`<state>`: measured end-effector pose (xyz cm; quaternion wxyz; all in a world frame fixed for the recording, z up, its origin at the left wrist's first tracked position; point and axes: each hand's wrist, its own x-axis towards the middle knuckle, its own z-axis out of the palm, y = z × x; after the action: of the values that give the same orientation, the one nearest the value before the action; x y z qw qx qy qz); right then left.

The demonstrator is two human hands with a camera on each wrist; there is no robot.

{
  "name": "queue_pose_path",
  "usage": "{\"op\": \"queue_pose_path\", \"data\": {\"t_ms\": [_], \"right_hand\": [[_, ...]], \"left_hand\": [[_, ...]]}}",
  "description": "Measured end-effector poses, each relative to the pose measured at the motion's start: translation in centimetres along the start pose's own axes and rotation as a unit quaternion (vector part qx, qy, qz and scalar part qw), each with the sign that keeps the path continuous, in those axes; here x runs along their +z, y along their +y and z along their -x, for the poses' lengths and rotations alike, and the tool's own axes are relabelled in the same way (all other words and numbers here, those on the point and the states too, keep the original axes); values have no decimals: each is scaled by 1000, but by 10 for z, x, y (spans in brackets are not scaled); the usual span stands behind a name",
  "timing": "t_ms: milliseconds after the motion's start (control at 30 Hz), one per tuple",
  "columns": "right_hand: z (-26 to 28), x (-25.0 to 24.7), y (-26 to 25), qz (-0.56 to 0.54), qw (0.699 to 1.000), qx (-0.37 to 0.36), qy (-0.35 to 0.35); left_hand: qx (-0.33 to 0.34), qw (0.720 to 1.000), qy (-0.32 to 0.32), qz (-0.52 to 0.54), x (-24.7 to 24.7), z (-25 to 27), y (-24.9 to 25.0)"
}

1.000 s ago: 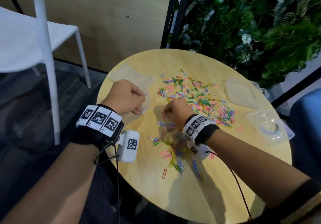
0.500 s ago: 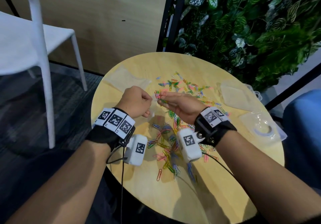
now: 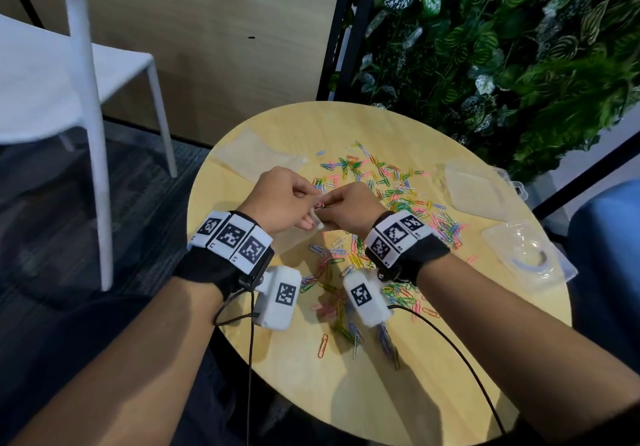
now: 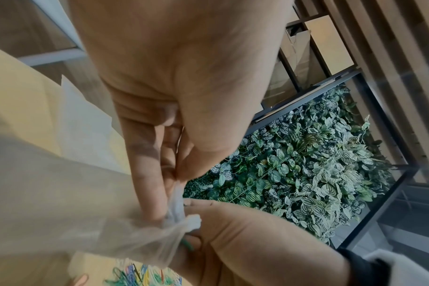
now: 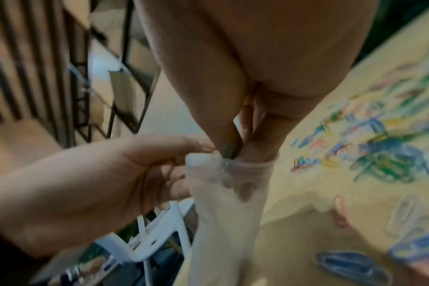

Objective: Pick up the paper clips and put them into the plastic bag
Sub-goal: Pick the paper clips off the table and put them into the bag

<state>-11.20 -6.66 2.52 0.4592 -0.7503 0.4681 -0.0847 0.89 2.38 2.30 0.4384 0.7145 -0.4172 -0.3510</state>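
Note:
Colourful paper clips (image 3: 398, 189) lie scattered over the round wooden table (image 3: 450, 359), some in a pile near my wrists (image 3: 332, 283). My left hand (image 3: 306, 200) pinches the rim of a thin clear plastic bag (image 4: 86, 212) and holds it up over the table. My right hand (image 3: 330, 206) meets it at the bag's mouth (image 5: 228, 166). Its fingertips pinch a green paper clip (image 5: 228, 150) and reach into the opening. The bag (image 3: 294, 241) hangs below both hands. In the left wrist view the green clip (image 4: 187, 245) shows through the plastic.
Another flat clear bag (image 3: 256, 155) lies at the table's back left. Two clear plastic containers (image 3: 478, 193) (image 3: 523, 258) sit at the right edge. A white chair (image 3: 79, 99) stands left of the table, and a plant wall (image 3: 502, 47) rises behind it.
My right hand has lifted off the clip pile with clips and swung left to the bag's mouth. My left hand has kept hold of the bag, raising it a little.

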Motion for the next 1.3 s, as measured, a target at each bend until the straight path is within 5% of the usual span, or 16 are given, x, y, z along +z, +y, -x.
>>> {"op": "queue_pose_path", "data": {"t_ms": [367,533,700,800,933,1067,1167,1233,1300], "right_hand": [[9,6,-3,45,996,-65,30],[16,0,-16,147,984,-90,-54],[20,-1,-19,238,949,-202,48],[21,-6,-18,257,938,-233,27],[23,-13,-10,193,955,-227,-14],[35,-20,8,85,961,-237,115],[52,-2,30,228,940,-254,-30],[64,20,43,333,890,-272,-155],[69,37,58,417,826,-322,-200]], "left_hand": [[11,1000,4,-15,-5,4,2],[9,1000,11,-18,-7,3,2],[1,1000,23,6,-10,3,2],[-3,1000,22,11,-12,4,4],[-2,999,37,9,-12,7,5],[1,998,61,-17,-16,8,6],[7,997,76,-24,-20,8,6],[5,997,78,-21,-20,8,5],[5,997,75,-25,-18,8,4]]}}
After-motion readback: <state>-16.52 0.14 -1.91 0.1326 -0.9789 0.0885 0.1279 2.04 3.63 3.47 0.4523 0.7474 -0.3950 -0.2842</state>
